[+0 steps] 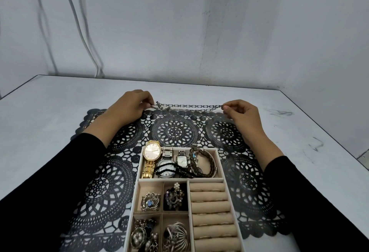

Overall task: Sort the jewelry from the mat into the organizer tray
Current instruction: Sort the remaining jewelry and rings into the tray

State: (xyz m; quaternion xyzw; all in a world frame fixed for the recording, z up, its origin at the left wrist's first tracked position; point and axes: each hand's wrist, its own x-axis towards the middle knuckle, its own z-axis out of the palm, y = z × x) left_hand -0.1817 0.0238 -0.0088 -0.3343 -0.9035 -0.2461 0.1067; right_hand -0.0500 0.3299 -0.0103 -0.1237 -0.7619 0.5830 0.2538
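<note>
A silver link chain (pixel 188 106) is stretched level above the far edge of the black lace mat (pixel 249 189). My left hand (pixel 127 105) pinches its clasp end, and my right hand (pixel 242 113) pinches the other end. The beige organizer tray (pixel 139 180) sits on the mat near me. Its far long compartment holds a gold watch (pixel 151 157), two silver watches and bracelets. Small compartments hold brooches and earrings; ring rolls (pixel 209 209) fill the right side.
A small ring-like piece (pixel 99 113) lies on the mat's far left corner, beside my left wrist. The grey table (pixel 40 116) extends left and right of the mat; a wall with hanging cables stands behind it.
</note>
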